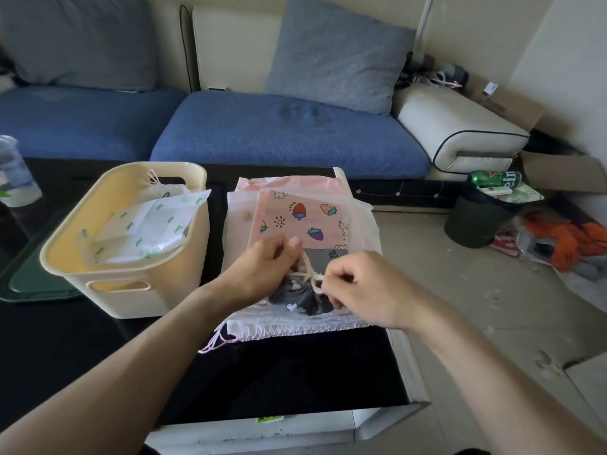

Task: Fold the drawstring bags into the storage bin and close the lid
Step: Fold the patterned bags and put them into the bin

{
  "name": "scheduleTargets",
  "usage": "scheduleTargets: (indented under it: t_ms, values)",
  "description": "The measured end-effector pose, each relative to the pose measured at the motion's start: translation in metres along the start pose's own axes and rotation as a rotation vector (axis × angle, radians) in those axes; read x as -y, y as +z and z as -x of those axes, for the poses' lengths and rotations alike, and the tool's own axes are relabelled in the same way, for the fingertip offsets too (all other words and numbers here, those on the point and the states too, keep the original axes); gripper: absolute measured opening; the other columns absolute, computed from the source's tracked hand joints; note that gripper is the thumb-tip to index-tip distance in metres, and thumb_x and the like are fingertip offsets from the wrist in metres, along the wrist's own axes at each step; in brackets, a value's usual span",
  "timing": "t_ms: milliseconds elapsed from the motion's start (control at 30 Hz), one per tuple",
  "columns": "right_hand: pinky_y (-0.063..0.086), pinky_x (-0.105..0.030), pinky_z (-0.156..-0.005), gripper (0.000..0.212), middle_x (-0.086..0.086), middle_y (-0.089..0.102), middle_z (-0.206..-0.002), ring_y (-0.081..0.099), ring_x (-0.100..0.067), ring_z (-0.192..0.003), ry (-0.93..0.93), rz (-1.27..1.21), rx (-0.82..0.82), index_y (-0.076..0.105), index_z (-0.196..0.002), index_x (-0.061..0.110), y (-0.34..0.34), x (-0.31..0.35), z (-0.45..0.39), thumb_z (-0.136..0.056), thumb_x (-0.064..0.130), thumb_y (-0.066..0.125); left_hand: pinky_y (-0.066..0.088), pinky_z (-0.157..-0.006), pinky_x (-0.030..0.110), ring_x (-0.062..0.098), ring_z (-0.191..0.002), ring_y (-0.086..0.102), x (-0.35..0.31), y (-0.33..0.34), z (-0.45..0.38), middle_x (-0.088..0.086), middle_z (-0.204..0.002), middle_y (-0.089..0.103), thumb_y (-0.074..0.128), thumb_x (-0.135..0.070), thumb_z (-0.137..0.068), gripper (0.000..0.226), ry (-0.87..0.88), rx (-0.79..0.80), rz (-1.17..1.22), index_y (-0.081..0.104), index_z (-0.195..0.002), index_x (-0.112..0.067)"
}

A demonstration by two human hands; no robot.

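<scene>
Dark surface (98,339) before a blue sofa (262,133): cord-tidying on the grey drawstring bag (302,297).
Left hand (262,267) and right hand (361,287) pinch its cord (310,272) atop the pile beside the storage bin (131,290); tuck cord flat, then fold.

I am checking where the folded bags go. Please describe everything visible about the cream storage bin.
The cream storage bin looks like smooth plastic, rectangular with rounded corners and a rolled rim. A cut-out handle shows in its near wall and another in the far wall. It stands upright and open, with no lid on it, on the dark table, left of the pile of bags. Inside lies a folded white bag with green print, one corner sticking over the right rim. Neither hand touches it.
</scene>
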State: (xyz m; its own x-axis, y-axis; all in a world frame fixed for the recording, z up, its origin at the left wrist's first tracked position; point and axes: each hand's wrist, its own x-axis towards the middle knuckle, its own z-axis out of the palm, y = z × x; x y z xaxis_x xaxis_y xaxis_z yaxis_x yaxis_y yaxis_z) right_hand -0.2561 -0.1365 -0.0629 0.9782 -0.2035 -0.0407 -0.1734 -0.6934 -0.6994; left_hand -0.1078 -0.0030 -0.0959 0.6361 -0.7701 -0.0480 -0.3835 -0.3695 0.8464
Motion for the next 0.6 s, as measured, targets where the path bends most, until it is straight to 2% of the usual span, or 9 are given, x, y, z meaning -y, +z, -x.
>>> scheduleTargets:
  t_ms: [67, 133, 200, 300, 367, 400, 467, 533, 600]
  values:
    - [0.038, -0.024, -0.054, 0.033, -0.010, 0.064, -0.065, 0.049, -0.012, -0.052, -0.011, -0.075, -0.126, 0.063, -0.063, 0.008, -0.001, -0.006, -0.003, -0.088, 0.028, 0.056, 0.052, -0.076, 0.030, 0.018, -0.078, 0.062, 0.002, -0.004, 0.009, 0.000, -0.087, 0.068, 0.036, -0.072, -0.091, 0.067, 0.013, 0.137, 0.000, 0.061, -0.096, -0.010]
    - [0.043, -0.031, -0.062, 0.031, -0.011, 0.065, -0.069, 0.054, -0.018, -0.062, -0.018, -0.194, -0.178, 0.064, -0.065, 0.009, 0.004, -0.011, -0.007, -0.093, 0.019, 0.058, 0.041, -0.058, 0.016, 0.004, -0.058, 0.050, 0.004, -0.004, 0.016, -0.015, -0.064, 0.057, 0.050, -0.066, -0.090, 0.050, 0.101, 0.173, -0.099, 0.060, -0.078, -0.018]
    - [0.042, -0.027, -0.067, 0.031, -0.007, 0.062, -0.069, 0.054, -0.011, -0.068, -0.030, -0.325, -0.213, 0.064, -0.068, 0.012, 0.010, -0.017, -0.012, -0.097, 0.021, 0.061, 0.036, -0.050, 0.015, 0.001, -0.052, 0.046, 0.005, -0.003, 0.015, -0.013, -0.058, 0.054, 0.059, -0.048, -0.094, 0.036, 0.163, 0.097, -0.138, 0.056, -0.070, -0.021]
    - [0.046, -0.015, -0.071, 0.017, 0.014, 0.065, -0.080, 0.061, -0.002, -0.078, -0.027, -0.496, -0.210, 0.067, -0.089, 0.019, 0.010, -0.026, -0.017, -0.094, 0.035, 0.068, 0.039, -0.051, 0.017, 0.001, -0.053, 0.047, 0.007, -0.002, 0.010, 0.002, -0.066, 0.057, 0.054, -0.045, -0.097, 0.041, 0.160, -0.080, -0.054, 0.054, -0.075, -0.011]
    - [0.054, -0.023, -0.076, 0.037, 0.010, 0.068, -0.101, 0.067, -0.007, -0.091, 0.037, -0.481, -0.114, 0.064, -0.112, 0.023, 0.007, -0.036, -0.017, -0.083, 0.041, 0.078, 0.037, -0.050, 0.019, 0.005, -0.053, 0.045, 0.009, -0.003, 0.007, 0.009, -0.064, 0.054, 0.052, -0.047, -0.097, 0.046, 0.118, -0.195, -0.020, 0.053, -0.077, -0.006]
    - [0.055, -0.027, -0.075, 0.049, 0.008, 0.069, -0.105, 0.068, -0.008, -0.090, 0.064, -0.441, -0.074, 0.060, -0.122, 0.025, 0.006, -0.040, -0.017, -0.080, 0.039, 0.083, 0.036, -0.048, 0.018, 0.006, -0.052, 0.045, 0.011, -0.004, 0.005, 0.007, -0.064, 0.053, 0.053, -0.048, -0.096, 0.046, 0.087, -0.233, -0.006, 0.052, -0.079, -0.005]
    - [0.053, -0.029, -0.073, 0.060, 0.004, 0.073, -0.094, 0.067, -0.011, -0.076, 0.102, -0.371, -0.068, 0.054, -0.131, 0.027, 0.009, -0.047, -0.017, -0.080, 0.029, 0.085, 0.039, -0.045, 0.013, 0.007, -0.054, 0.053, 0.013, -0.005, 0.003, -0.002, -0.069, 0.059, 0.054, -0.051, -0.095, 0.040, -0.010, -0.264, 0.014, 0.052, -0.090, -0.012]
    - [0.057, -0.034, -0.068, 0.052, 0.000, 0.075, -0.084, 0.070, -0.017, -0.068, 0.131, -0.355, -0.132, 0.053, -0.130, 0.025, 0.012, -0.051, -0.020, -0.086, 0.022, 0.080, 0.051, -0.058, 0.020, 0.009, -0.069, 0.064, 0.013, -0.003, 0.004, -0.004, -0.084, 0.066, 0.055, -0.053, -0.094, 0.042, -0.133, -0.275, 0.012, 0.046, -0.114, -0.017]
    - [0.062, -0.045, -0.068, 0.042, -0.006, 0.074, -0.086, 0.074, -0.024, -0.069, 0.161, -0.366, -0.189, 0.054, -0.127, 0.025, 0.014, -0.054, -0.025, -0.090, 0.020, 0.074, 0.055, -0.078, 0.035, 0.018, -0.091, 0.064, 0.010, 0.000, 0.005, 0.001, -0.111, 0.064, 0.058, -0.050, -0.093, 0.052, -0.134, -0.354, -0.089, 0.038, -0.127, -0.016]
